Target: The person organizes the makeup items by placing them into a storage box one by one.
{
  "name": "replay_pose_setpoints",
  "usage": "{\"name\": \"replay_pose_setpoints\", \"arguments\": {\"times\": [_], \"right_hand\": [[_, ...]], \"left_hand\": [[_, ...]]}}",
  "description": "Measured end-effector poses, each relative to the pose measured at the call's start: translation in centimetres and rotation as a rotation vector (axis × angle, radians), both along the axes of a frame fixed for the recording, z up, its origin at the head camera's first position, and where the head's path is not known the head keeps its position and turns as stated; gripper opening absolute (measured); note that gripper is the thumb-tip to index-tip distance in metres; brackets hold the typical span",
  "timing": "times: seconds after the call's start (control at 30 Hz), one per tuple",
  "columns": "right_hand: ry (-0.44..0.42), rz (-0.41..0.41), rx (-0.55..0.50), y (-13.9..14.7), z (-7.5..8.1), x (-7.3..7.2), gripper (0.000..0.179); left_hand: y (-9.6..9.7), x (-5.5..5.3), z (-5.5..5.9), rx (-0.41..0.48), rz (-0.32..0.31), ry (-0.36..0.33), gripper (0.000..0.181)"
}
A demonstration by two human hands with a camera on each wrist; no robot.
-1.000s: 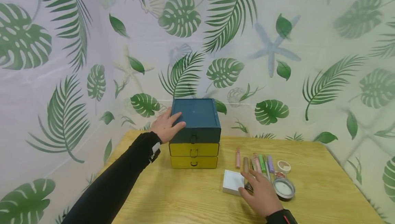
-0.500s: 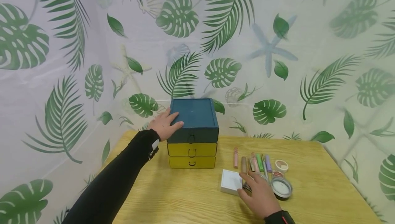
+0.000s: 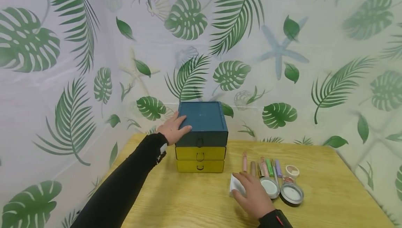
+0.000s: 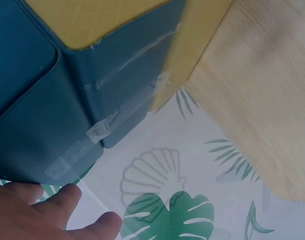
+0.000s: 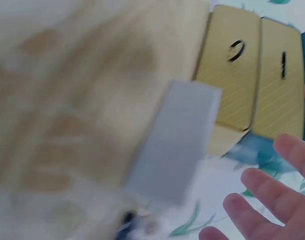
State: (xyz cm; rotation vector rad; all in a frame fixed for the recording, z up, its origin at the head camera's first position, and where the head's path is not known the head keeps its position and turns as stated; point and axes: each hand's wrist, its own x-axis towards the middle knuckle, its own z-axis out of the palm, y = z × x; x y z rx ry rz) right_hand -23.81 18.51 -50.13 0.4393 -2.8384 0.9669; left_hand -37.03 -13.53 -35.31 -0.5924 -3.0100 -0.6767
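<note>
My left hand rests on the left edge of a dark blue drawer box, its fingers spread. That box tops a stack whose lower two drawer fronts are yellow. Seen from the left wrist, the fingertips lie along the box's side. Over a small white box on the table hovers my right hand, fingers extended, hiding much of it in the head view. The right wrist view has the white box blurred, with a gap between it and the fingers.
Makeup lies right of the white box: a pink tube, a brown tube, a green tube and a purple tube. Two round compacts sit nearer me. A leaf-patterned curtain hangs behind the wooden table.
My right hand has shifted left over the white box, uncovering a round compact. The left hand stays on the blue drawer box. The head view has swung slightly.
</note>
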Motion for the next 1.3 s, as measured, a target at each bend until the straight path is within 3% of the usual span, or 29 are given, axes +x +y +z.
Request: {"name": "replay_pose_setpoints", "arguments": {"times": [0.57, 0.93, 1.3], "right_hand": [[0.294, 0.178, 0.119, -6.4, 6.5, -2.7, 0.06], [0.369, 0.208, 0.164, -8.6, 8.2, -4.0, 0.057], [0.322, 0.152, 0.208, -10.2, 8.8, -5.9, 0.025]], "left_hand": [[-0.1, -0.3, 0.4, 0.005, -0.006, -0.001, 0.069], [-0.3, -0.2, -0.1, -0.001, -0.003, 0.001, 0.069], [-0.1, 0.0, 0.1, -0.009, 0.008, -0.011, 0.069]]}}
